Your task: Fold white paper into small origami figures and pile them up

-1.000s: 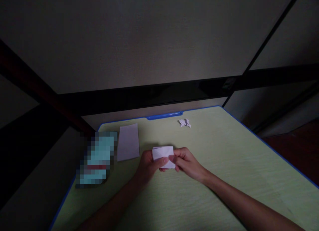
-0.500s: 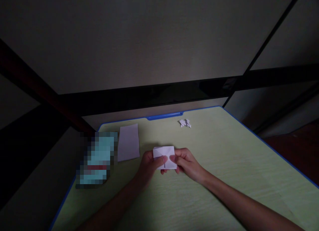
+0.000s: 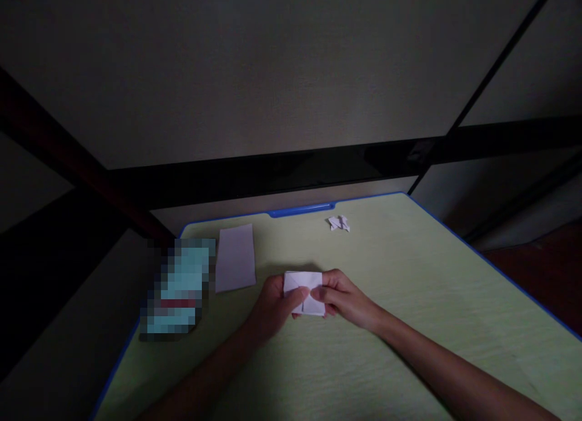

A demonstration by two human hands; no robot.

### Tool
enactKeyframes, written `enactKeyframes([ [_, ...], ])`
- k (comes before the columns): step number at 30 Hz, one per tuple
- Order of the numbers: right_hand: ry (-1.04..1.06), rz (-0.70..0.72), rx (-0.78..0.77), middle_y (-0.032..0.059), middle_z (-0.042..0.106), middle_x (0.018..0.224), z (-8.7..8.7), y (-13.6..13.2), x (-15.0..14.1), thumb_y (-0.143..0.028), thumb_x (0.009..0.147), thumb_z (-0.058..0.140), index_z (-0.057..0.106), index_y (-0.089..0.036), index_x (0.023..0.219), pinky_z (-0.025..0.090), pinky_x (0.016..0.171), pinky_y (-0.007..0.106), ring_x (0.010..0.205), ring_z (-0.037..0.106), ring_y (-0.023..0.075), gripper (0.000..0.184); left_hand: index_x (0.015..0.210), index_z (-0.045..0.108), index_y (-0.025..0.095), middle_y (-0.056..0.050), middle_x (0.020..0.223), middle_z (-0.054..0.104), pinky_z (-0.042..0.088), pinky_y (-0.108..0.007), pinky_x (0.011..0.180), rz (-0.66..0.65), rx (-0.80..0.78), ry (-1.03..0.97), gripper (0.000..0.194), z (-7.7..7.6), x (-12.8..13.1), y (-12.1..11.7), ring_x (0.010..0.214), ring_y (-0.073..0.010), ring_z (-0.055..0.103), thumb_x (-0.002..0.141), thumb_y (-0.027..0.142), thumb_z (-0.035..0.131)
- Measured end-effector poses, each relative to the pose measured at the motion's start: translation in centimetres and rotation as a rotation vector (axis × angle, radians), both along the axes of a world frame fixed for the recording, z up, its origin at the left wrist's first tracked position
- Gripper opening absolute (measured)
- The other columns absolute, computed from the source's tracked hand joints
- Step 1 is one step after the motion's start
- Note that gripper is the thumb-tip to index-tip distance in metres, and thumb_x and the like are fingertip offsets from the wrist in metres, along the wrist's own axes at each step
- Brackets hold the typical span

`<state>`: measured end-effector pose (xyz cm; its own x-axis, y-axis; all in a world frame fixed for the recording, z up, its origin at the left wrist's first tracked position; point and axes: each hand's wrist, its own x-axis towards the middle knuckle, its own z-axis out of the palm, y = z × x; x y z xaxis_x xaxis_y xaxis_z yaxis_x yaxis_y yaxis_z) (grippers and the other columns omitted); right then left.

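Observation:
A small folded piece of white paper [image 3: 297, 280], roughly square with creases and flaps on its upper face, is held between my two hands over the table. My left hand [image 3: 275, 301] is closed on its left side, the thumb pressing flat on the top and the fingers underneath. On the right side, my right hand [image 3: 348, 297] pinches it the same way. Both thumb tips nearly meet near the middle of the paper. Most of my fingers are hidden beneath it.
The pale green table [image 3: 409, 275] has a blue rim and a blue pen groove [image 3: 302, 211] at its far edge. White sheets [image 3: 235, 257] lie to the left, beside a pixelated bluish item [image 3: 184, 281]. A small folded paper shape [image 3: 339, 223] sits at the back. Cabinet panels [image 3: 273, 76] rise behind.
The folded paper has shifted slightly toward me and to the right, and its top edge now tilts less toward the camera. Both hands keep their hold, with the thumbs closer together.

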<state>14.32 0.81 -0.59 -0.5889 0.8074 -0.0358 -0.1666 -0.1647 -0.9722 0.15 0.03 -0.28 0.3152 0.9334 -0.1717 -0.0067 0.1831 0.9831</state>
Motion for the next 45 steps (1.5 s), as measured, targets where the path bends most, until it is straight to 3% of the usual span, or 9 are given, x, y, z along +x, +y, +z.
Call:
enactKeyframes([
  [9,0.083,-0.008,0.003,-0.0001,0.053,0.048,-0.3,0.0,0.0,-0.027,0.068,0.047,0.056,-0.01,0.063,0.024,0.038,0.018,0.039,0.035,0.0053,0.02,0.052,0.052,0.012,0.001,0.041,0.05,0.031,-0.017,0.035,0.067,-0.017,-0.098,0.02,0.2,0.1,0.2,0.036,-0.0065,0.041,0.058,0.03,0.055],
  [14,-0.006,-0.09,0.099,-0.0025,0.048,0.045,-0.2,0.1,0.0,-0.029,0.071,0.045,0.053,-0.012,0.06,0.023,0.038,0.017,0.04,0.032,0.0053,0.022,0.047,0.053,0.011,0.001,0.04,0.052,0.034,-0.018,0.038,0.057,-0.01,0.0,0.02,0.6,0.1,0.5,0.038,-0.0077,0.044,0.057,0.028,0.057],
  [26,-0.028,0.018,0.077,-0.0035,0.047,0.045,0.2,0.4,0.4,-0.026,0.071,0.044,0.049,-0.012,0.058,0.021,0.036,0.017,0.038,0.033,0.0046,0.02,0.054,0.058,0.009,-0.001,0.043,0.056,0.035,-0.018,0.038,-0.053,-0.029,-0.048,0.017,0.5,-0.2,0.6,0.038,-0.0084,0.048,0.061,0.024,0.052],
  [31,-0.041,-0.14,0.107,-0.0059,0.039,0.038,-0.6,0.9,0.6,-0.026,0.068,0.047,0.041,-0.015,0.045,0.017,0.036,0.018,0.035,0.029,0.0039,0.027,0.052,0.057,0.01,0.0,0.042,0.055,0.037,-0.02,0.04,0.024,-0.031,-0.064,0.019,-0.4,-0.2,0.9,0.038,-0.0096,0.048,0.061,0.026,0.054],
  [35,-0.056,-0.157,0.138,-0.006,0.037,0.039,-0.4,0.8,0.6,-0.028,0.069,0.049,0.039,-0.015,0.042,0.02,0.039,0.018,0.038,0.03,0.004,0.032,0.052,0.057,0.011,0.001,0.042,0.055,0.035,-0.019,0.039,0.007,-0.026,-0.048,0.018,-0.2,-0.2,0.9,0.038,-0.0085,0.047,0.061,0.026,0.057],
  [39,-0.035,-0.185,0.126,-0.0057,0.04,0.041,0.1,0.7,0.5,-0.03,0.073,0.049,0.045,-0.014,0.05,0.021,0.038,0.018,0.037,0.032,0.0039,0.029,0.048,0.054,0.011,0.002,0.04,0.051,0.034,-0.018,0.04,0.045,0.032,-0.039,0.021,0.3,-0.2,0.8,0.038,-0.0071,0.044,0.063,0.026,0.057],
  [42,0.098,-0.193,0.119,-0.0034,0.05,0.054,0.2,0.7,0.4,-0.023,0.067,0.058,0.05,-0.014,0.071,0.03,0.043,0.018,0.046,0.044,0.0059,0.013,0.052,0.054,0.011,0.003,0.041,0.05,0.033,-0.018,0.04,0.111,0.057,-0.058,0.019,0.4,-0.1,0.8,0.038,-0.0069,0.043,0.063,0.026,0.056],
  [45,0.22,-0.194,0.149,-0.0009,0.053,0.069,0.0,0.7,0.3,-0.014,0.061,0.064,0.048,-0.016,0.085,0.038,0.057,0.021,0.063,0.051,0.0088,0.029,0.053,0.054,0.011,0.002,0.04,0.05,0.032,-0.018,0.04,0.192,0.047,-0.064,0.019,0.4,-0.1,0.8,0.038,-0.0071,0.043,0.063,0.027,0.056],
])
